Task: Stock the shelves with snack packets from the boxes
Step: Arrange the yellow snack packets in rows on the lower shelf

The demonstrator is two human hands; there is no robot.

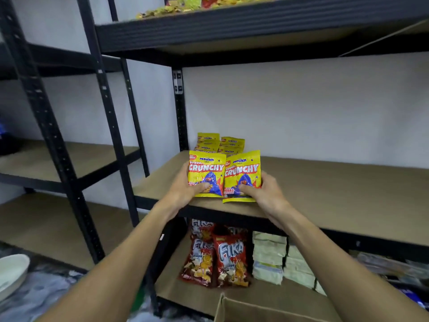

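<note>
Two yellow Crunchy snack packets stand side by side at the front left of the middle shelf (325,182). My left hand (185,189) grips the left packet (206,168) at its lower edge, thumb across the front. My right hand (262,194) grips the right packet (242,173) the same way. Behind them, rows of the same yellow packets (220,144) stand against the back corner by the black upright. A cardboard box (267,310) sits open at the bottom of the view, below my arms.
Red Fika packets (218,256) and pale green stacked packs (271,256) fill the shelf below. The top shelf (232,24) carries more yellow packets. A second black rack (58,159) stands to the left. A white bowl (11,273) lies on the floor at far left.
</note>
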